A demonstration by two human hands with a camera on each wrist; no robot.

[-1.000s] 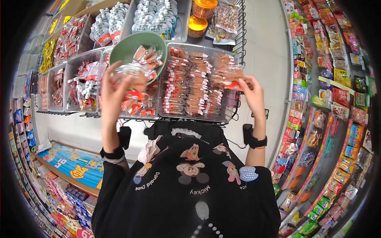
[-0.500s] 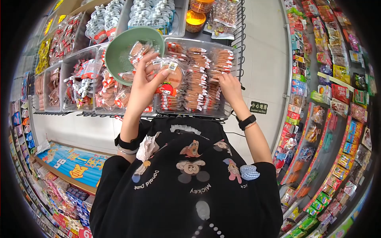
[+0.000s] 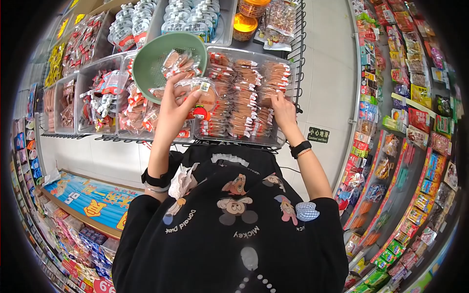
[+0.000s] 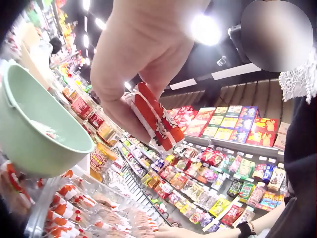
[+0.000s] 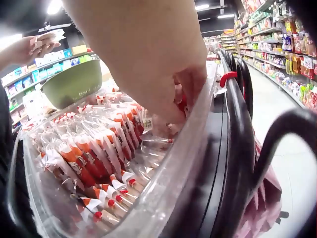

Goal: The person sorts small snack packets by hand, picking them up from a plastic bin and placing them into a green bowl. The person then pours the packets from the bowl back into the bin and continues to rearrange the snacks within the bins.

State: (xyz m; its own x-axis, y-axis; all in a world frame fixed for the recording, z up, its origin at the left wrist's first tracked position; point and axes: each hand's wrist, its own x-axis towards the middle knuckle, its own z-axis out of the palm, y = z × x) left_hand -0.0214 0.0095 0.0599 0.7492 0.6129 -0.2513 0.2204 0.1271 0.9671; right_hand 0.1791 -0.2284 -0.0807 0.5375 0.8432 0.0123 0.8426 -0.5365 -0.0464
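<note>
My left hand [image 3: 172,111] pinches several clear-wrapped packets [image 3: 204,97] of flat, round, brownish snacks between thumb and fingers, above the bin's left side. Their red label ends [image 4: 156,116] show edge-on in the left wrist view. My right hand [image 3: 284,111] reaches down into the right row of the clear plastic bin [image 3: 239,141]. In the right wrist view, its fingers and thumb close around a red-labelled packet [image 5: 182,102] beside the bin wall, partly hidden by the hand. Rows of upright snack packets [image 3: 244,105] fill this bin. A green basket [image 3: 142,66] with several packets inside stands behind my left hand.
More clear bins of wrapped snacks [image 3: 102,97] stand to the left. Pouches [image 3: 188,19] and orange-lidded jars [image 3: 244,27] sit behind. A black wire rack edge [image 3: 299,63] borders the bins on the right, with an aisle and stocked shelves [image 3: 415,122] beyond.
My right hand has moved from above the bin's right edge, where it held a packet, down into the right row. My left hand has moved right with the packets, from the basket's front toward the bin.
</note>
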